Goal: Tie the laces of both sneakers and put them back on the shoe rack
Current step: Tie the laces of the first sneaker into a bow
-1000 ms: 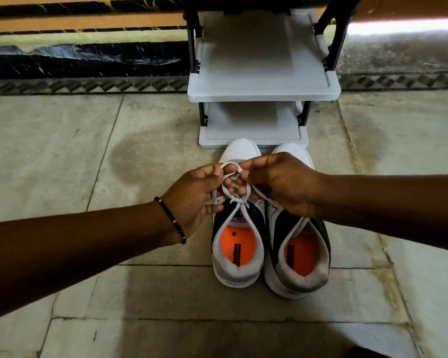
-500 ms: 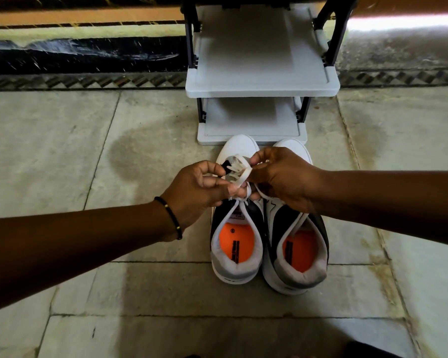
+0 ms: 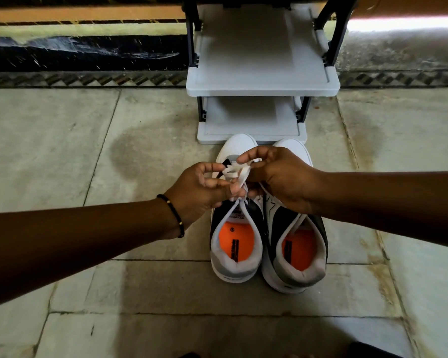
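My left hand (image 3: pixel 199 192) and right hand (image 3: pixel 282 177) both pinch the white laces (image 3: pixel 237 174) of the left sneaker (image 3: pixel 237 244), fingers closed on loops bunched between them above its tongue. That shoe sits on the floor (image 3: pixel 88 151) touching the right sneaker (image 3: pixel 295 249) at its 3 o'clock, both showing orange insoles. Their toes point to 12 o'clock, just beside the bottom shelf of the grey shoe rack (image 3: pixel 261 81). A beaded bracelet (image 3: pixel 172 213) circles my left wrist.
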A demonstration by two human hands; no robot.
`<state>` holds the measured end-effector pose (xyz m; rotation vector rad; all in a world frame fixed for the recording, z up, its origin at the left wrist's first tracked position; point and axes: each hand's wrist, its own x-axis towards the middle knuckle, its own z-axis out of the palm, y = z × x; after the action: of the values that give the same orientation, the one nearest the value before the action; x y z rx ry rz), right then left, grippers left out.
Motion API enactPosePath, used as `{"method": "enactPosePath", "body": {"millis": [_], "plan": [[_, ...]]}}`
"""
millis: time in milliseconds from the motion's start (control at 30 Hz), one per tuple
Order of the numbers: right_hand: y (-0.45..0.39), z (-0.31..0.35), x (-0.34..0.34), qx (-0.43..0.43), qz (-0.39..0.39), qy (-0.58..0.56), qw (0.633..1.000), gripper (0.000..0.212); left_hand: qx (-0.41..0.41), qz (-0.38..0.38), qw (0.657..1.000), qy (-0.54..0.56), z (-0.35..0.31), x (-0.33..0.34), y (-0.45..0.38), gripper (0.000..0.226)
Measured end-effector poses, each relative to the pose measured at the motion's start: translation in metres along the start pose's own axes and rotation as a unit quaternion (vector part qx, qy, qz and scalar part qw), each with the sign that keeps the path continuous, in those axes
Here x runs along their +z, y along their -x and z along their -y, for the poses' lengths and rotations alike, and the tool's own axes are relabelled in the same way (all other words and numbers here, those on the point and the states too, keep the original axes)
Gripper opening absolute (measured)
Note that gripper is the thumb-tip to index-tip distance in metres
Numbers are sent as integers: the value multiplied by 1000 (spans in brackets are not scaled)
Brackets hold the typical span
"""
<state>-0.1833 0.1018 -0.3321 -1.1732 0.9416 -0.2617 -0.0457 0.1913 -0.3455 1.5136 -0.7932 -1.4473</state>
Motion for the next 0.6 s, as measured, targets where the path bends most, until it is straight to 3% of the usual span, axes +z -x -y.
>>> {"method": "enactPosePath", "body": {"millis": [133,300,600], "plan": [[0,-1,-4,4,11,6,1000,16,-19,19,1000,12,0,-2,-1,50],[1,-2,-7,-48,46,90,994,12,-14,21,1000,-11,-1,-3,-4,18],[6,25,-11,-44,198,261,944,27,13,11,1000,-18,-3,-5,-7,11]]}}
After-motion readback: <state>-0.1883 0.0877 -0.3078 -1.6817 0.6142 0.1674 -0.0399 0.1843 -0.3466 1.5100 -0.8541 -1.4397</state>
